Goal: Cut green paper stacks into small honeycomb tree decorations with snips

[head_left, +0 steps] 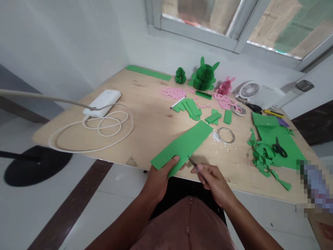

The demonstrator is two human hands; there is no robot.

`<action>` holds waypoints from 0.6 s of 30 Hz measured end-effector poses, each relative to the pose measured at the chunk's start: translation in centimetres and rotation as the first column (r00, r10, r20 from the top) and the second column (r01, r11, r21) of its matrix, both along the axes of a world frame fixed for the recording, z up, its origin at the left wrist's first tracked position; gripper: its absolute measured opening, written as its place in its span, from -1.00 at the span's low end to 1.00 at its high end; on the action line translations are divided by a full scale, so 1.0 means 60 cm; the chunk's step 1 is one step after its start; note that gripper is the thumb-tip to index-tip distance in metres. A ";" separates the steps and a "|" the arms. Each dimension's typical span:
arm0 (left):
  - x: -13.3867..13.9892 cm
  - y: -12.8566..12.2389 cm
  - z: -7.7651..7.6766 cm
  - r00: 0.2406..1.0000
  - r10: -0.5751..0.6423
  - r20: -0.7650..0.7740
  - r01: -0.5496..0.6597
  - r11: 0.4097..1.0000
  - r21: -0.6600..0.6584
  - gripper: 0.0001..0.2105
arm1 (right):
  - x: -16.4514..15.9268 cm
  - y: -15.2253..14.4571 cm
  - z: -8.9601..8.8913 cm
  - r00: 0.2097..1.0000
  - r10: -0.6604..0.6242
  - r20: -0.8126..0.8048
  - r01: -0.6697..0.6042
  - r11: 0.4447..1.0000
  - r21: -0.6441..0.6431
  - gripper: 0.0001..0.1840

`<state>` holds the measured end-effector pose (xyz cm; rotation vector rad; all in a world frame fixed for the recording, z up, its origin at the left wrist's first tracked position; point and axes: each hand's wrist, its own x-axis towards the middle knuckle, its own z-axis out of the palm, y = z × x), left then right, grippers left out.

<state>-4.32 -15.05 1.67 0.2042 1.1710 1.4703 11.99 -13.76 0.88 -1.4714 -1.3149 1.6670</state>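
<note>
A long sheet of green paper [186, 140] is pinched in my left hand [163, 173], its thumb on top near the lower edge. The far end of the sheet reaches out over the table, and part of it looks cut or folded near my thumb. My right hand [211, 177] is closed around a pair of scissors [193, 161]. Their dark pointed blades meet the right edge of the paper, and the handles are hidden inside my fingers. Just beyond the sheet lies a ring of tape [226, 135] beside small white scraps [215, 136].
Green paper pieces [191, 107], pink cut-outs [173, 93] and honeycomb paper figures [204, 77] stand farther back. Green offcuts [262, 158] and black scissors [280, 148] lie right. A white power bank [102, 103] with coiled cable is left; a small fan [249, 90] sits back right.
</note>
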 end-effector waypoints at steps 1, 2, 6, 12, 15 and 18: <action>0.000 -0.001 0.000 1.000 0.003 -0.012 -0.003 1.000 0.012 -0.66 | -0.003 0.002 0.001 1.000 0.000 -0.003 0.000 1.000 -0.012 -0.46; 0.001 -0.002 -0.001 1.000 0.002 -0.028 -0.001 1.000 0.023 -0.63 | -0.005 0.003 0.001 1.000 0.000 -0.010 0.000 1.000 -0.026 -0.46; 0.000 -0.006 -0.004 0.992 -0.004 -0.124 0.010 0.999 0.053 -0.59 | -0.014 0.003 0.002 0.999 -0.009 -0.054 0.006 0.998 -0.065 -0.45; 0.001 -0.010 -0.010 0.990 -0.026 -0.137 0.033 0.998 0.048 -0.52 | -0.023 0.002 0.001 0.992 -0.057 -0.112 0.046 0.994 -0.097 -0.48; 0.000 -0.011 -0.014 0.991 -0.032 -0.127 0.041 0.997 0.062 -0.54 | -0.027 0.002 0.001 0.990 -0.051 -0.129 0.040 0.995 -0.088 -0.48; -0.002 -0.010 -0.014 0.990 -0.023 -0.141 0.032 0.998 0.060 -0.57 | -0.029 0.003 0.001 0.990 -0.037 -0.139 0.027 0.997 -0.077 -0.47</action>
